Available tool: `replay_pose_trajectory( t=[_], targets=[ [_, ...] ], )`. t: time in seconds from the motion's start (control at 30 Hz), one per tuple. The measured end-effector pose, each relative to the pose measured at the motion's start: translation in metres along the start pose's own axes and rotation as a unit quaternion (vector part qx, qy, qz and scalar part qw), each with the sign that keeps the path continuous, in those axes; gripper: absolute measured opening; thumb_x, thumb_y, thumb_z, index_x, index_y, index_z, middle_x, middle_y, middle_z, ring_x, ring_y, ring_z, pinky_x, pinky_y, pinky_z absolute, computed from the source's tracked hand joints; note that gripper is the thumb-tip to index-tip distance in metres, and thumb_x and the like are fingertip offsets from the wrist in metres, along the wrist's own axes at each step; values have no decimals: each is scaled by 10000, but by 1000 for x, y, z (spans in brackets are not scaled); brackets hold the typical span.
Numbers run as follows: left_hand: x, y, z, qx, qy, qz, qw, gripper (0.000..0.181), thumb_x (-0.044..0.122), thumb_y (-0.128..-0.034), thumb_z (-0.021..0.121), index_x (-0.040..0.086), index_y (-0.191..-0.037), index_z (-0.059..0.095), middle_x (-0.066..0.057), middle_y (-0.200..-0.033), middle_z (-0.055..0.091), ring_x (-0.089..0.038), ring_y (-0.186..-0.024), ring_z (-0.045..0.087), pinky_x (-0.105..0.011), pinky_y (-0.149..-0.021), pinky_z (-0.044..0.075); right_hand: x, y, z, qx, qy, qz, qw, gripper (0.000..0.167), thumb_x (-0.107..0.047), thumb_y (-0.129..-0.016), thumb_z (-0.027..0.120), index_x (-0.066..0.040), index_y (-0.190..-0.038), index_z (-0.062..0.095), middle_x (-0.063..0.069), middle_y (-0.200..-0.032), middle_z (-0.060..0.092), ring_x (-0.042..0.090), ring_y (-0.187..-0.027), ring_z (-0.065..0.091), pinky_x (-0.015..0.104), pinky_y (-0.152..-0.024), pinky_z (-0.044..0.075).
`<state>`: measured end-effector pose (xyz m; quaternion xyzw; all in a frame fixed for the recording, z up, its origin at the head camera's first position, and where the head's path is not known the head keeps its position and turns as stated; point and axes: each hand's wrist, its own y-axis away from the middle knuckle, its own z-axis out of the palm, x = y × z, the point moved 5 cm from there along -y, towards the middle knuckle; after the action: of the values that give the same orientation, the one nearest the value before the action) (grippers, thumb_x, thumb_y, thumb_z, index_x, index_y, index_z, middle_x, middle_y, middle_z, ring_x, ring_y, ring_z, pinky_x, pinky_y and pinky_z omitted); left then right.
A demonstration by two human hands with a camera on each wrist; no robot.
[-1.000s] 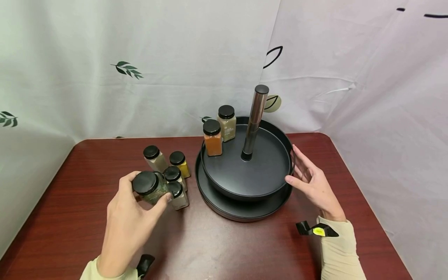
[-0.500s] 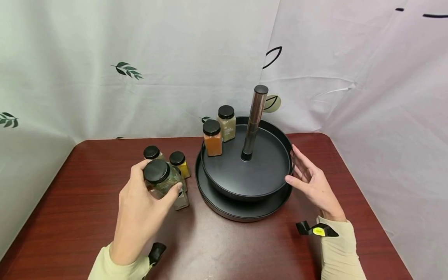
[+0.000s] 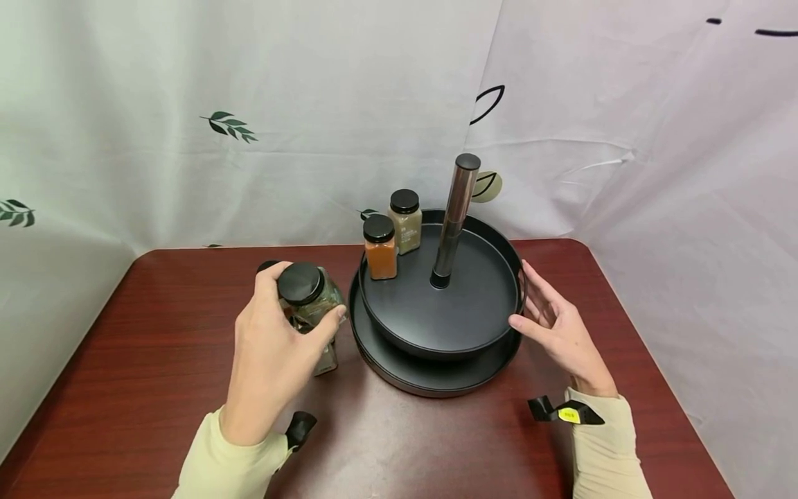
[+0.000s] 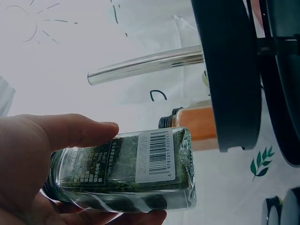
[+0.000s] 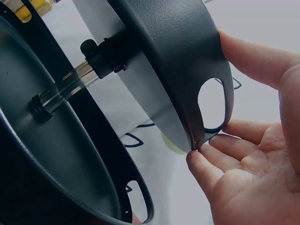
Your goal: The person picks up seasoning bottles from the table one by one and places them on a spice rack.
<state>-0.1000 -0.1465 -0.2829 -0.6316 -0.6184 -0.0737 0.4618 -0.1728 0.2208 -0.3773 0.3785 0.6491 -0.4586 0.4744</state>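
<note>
My left hand (image 3: 274, 350) grips a glass spice jar (image 4: 126, 168) with dark green herbs and a black lid, raised over other jars at the table's left. In the left wrist view the thumb lies along one side, with fingers beneath. A two-tier round black rack (image 3: 405, 319) stands at the middle right, a metallic post (image 3: 455, 215) rising from its upper tray. My right hand (image 3: 561, 336) holds that tray's rim beside the handle cutout (image 5: 212, 103), thumb and fingertips touching it. An orange spice jar (image 3: 380, 256) and a pale-beige spice jar (image 3: 407, 229) stand on the upper tray.
Below the held jar, more jars (image 3: 326, 362) stand on the dark red wooden table (image 3: 143, 360), mostly hidden by the left hand. The lower tray (image 3: 430, 381) juts out under the upper one. White patterned cloth (image 3: 312, 138) hangs behind the table.
My left hand has carried the green herb jar rightward and away from me, over the standing jars, toward the rack. The right hand stays at the tray's rim.
</note>
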Motion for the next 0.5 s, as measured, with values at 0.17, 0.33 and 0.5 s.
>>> replay_pose_trajectory(
  t=[0.17, 0.33, 0.5],
  targets=[
    [7, -6, 7, -118, 141, 95, 9998, 711, 125, -738, 881, 29, -1321, 485, -54, -975, 663, -236, -793, 564, -384, -708, 444, 1, 0, 0, -18, 4, 10, 10000, 801, 110, -925, 627, -75, -1597, 231, 157, -1654, 190, 190, -1509, 230, 158, -1099, 323],
    [11, -12, 17, -194, 250, 185, 9993, 707, 131, -731, 889, 9, -1302, 490, -71, -1035, 663, -257, -880, 619, -404, -774, 483, 1, 0, 0, -5, -25, 11, 10000, 802, 111, -924, 627, -61, -1596, 224, 155, -1656, 185, 193, -1510, 226, 161, -1100, 323],
    [15, -20, 26, -245, 303, 319, 9987, 708, 149, -736, 888, -1, -1300, 487, -92, -1066, 659, -271, -909, 629, -419, -783, 487, 1, 0, 0, 10, -58, 4, 10000, 803, 111, -925, 627, -54, -1596, 218, 152, -1658, 179, 219, -1515, 210, 164, -1102, 322]
  ],
)
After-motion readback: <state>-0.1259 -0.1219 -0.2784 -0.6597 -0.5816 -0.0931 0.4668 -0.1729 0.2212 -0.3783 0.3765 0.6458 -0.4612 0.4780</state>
